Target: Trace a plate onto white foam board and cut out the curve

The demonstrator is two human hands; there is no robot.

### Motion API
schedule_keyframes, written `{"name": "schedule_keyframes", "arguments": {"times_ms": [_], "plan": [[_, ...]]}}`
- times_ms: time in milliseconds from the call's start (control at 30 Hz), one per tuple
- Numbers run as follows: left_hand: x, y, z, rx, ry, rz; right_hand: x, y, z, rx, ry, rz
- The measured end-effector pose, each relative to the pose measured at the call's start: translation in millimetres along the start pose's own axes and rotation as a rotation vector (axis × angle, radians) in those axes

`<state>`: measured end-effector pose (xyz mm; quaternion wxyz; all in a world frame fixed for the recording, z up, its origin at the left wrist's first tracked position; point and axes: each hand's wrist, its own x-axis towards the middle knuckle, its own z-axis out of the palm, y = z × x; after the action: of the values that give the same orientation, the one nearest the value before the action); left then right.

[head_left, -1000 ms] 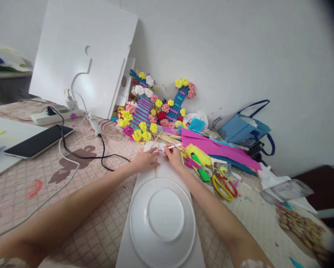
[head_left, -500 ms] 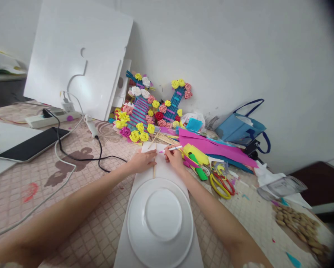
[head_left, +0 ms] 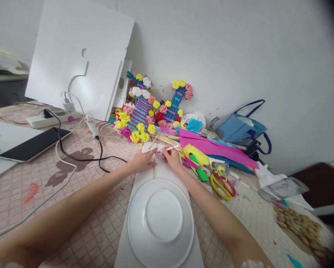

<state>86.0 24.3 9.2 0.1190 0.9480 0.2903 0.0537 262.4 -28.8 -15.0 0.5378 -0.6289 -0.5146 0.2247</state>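
A long white foam board [head_left: 167, 173] lies on the table before me, with an upturned white plate [head_left: 160, 220] on its near half. My left hand [head_left: 143, 160] presses a thin wooden stick [head_left: 154, 169] flat against the board's far end, fingers closed on it. My right hand [head_left: 173, 158] pinches a white pen with a pink tip [head_left: 169, 149], the tip touching the board beside the stick.
Paper-flower crafts [head_left: 153, 108], pink and yellow foam sheets [head_left: 211, 147], a green marker [head_left: 198, 166] and yellow scissors [head_left: 221, 186] lie behind and right. A phone [head_left: 34, 145], cables [head_left: 80, 158] and power strip [head_left: 51, 118] sit left. A blue bag [head_left: 242, 130] leans on the wall.
My right hand has drawn the pen tip slightly left, closer to the stick. My left hand stays on the stick. The view shifted a little.
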Motion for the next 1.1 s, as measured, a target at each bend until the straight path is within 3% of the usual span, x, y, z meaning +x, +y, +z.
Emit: {"name": "schedule_keyframes", "arguments": {"times_ms": [1100], "plan": [[1.3, -1.6, 4.5, -0.023, 0.013, -0.001, 1.6, 2.1, 2.7, -0.051, 0.002, -0.028]]}}
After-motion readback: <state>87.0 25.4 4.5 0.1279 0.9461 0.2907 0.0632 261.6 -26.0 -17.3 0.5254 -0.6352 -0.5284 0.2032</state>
